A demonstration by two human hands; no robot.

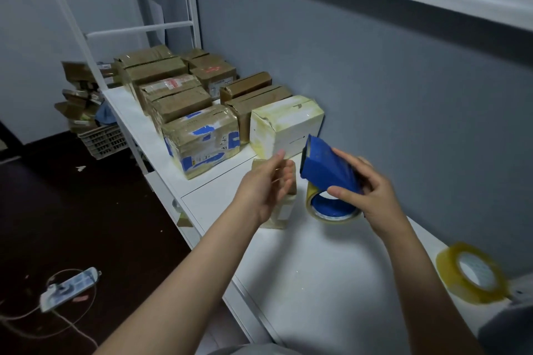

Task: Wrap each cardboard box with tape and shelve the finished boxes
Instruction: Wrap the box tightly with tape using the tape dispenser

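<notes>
The right hand (377,193) has its fingers (346,157) curled round the blue tape dispenser (328,164). The left hand (268,184) is spread loose and holds nothing. The small box (284,210) stands on the surface (317,268) just under those fingers. Unsteadied, that narrow box could tip or skid when the tape tugs at it. Past the fingertips, the white box (288,124) and the taped boxes (184,101) crowd the wall. A spare roll (473,274) lies well off to the right.
</notes>
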